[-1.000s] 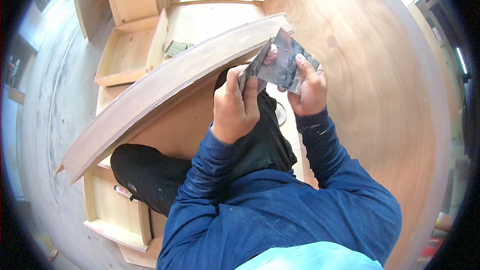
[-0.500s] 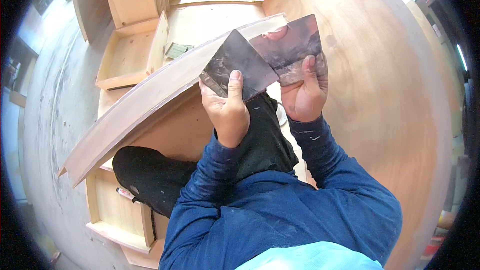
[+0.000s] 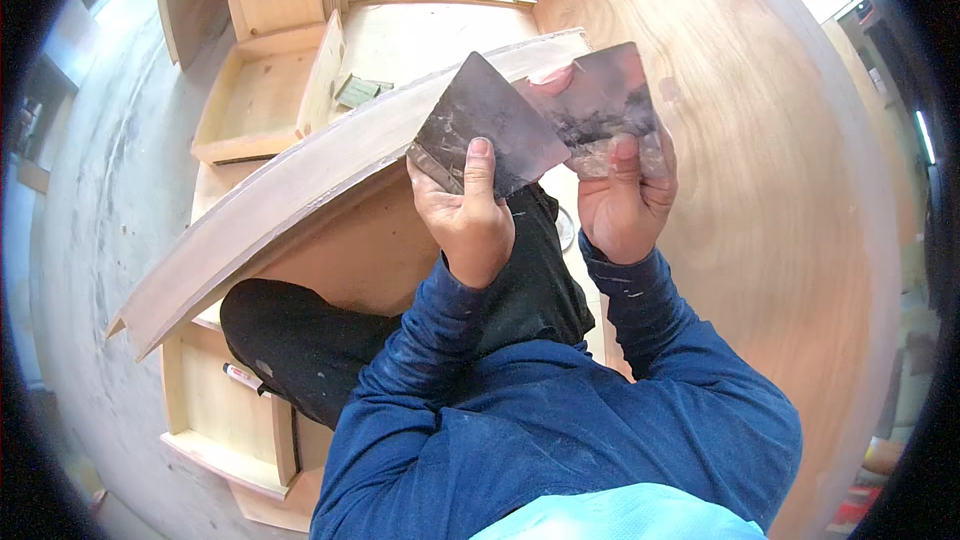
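My left hand [image 3: 468, 228] is closed on a dark, square putty spreader [image 3: 492, 118], its thumb lying flat across the lower part of the face. My right hand [image 3: 625, 208] grips a second putty spreader [image 3: 612, 92], thumb in front and fingers behind. A lump of pink putty [image 3: 553, 78] sits on the upper left of the right spreader, and dark and pale smears cover both faces. The right corner of the left spreader meets or overlaps the lower left of the right one. Behind them runs a long, curved, whitish-pink board [image 3: 290, 180], slanting across my lap.
An open wooden drawer [image 3: 250, 95] stands at the far left, with a small green block [image 3: 360, 90] near it. Another wooden drawer [image 3: 215, 410] sits lower left, a marker pen [image 3: 243, 377] at its edge. A large plywood panel [image 3: 760, 240] rises on the right.
Both hands have shifted slightly right in view with their spreaders, the right one also lower. The right spreader has turned a little, and more of the pink lump shows.
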Demonstrator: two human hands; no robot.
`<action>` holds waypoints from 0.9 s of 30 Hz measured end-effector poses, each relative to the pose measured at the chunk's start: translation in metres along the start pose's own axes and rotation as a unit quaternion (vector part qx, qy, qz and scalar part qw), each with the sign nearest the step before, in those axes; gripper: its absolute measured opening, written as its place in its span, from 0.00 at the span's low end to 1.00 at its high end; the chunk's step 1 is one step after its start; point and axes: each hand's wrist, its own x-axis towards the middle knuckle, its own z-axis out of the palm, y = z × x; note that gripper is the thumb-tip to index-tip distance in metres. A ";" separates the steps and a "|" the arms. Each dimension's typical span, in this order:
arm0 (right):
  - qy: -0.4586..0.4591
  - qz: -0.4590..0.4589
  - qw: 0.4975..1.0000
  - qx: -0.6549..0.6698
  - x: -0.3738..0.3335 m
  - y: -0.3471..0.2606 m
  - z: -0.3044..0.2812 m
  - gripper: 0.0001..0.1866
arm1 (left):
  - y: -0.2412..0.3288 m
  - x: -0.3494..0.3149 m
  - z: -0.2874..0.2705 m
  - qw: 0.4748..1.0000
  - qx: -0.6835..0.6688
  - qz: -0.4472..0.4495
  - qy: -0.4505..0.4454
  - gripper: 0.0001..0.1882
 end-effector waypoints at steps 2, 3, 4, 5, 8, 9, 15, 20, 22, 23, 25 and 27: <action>-0.034 0.073 0.983 0.166 -0.001 -0.005 0.002 0.16 | -0.001 -0.001 -0.002 0.996 0.070 0.055 -0.007 0.24; -0.036 0.072 0.983 0.165 -0.002 -0.009 0.001 0.16 | -0.001 0.000 -0.003 0.996 0.069 0.055 -0.005 0.24; -0.071 0.090 0.976 0.183 -0.002 -0.015 -0.001 0.16 | 0.000 0.000 -0.003 0.993 0.092 0.066 -0.012 0.24; -0.106 0.109 0.968 0.201 -0.001 -0.020 -0.003 0.17 | 0.001 0.000 -0.003 0.990 0.114 0.077 -0.020 0.24; -0.192 -0.001 0.980 0.046 0.001 -0.032 -0.007 0.17 | -0.002 -0.001 -0.008 0.993 0.091 0.070 -0.015 0.24; -0.193 -0.002 0.980 0.046 0.003 -0.034 -0.008 0.17 | -0.002 0.000 -0.009 0.993 0.091 0.070 -0.014 0.24; -0.251 -0.078 0.963 -0.056 0.007 -0.001 -0.037 0.23 | 0.003 0.011 -0.008 0.995 0.029 0.080 -0.047 0.22; -0.102 -0.129 0.984 -0.064 0.035 -0.044 -0.043 0.21 | -0.004 0.014 -0.014 0.994 0.076 0.037 -0.070 0.20; -0.112 -0.258 0.939 -0.196 0.037 -0.044 -0.042 0.21 | -0.003 0.010 -0.007 0.995 0.060 0.051 -0.063 0.20; -0.152 -0.263 0.934 -0.187 0.037 -0.042 -0.040 0.21 | -0.002 0.008 -0.005 0.995 0.044 0.069 -0.052 0.20; -0.194 -0.265 0.927 -0.181 0.040 -0.043 -0.043 0.23 | -0.002 0.010 -0.005 0.993 0.094 0.069 -0.032 0.20; -0.174 -0.257 0.937 -0.162 0.041 -0.043 -0.037 0.23 | 0.000 0.009 -0.006 0.987 0.146 0.067 -0.014 0.20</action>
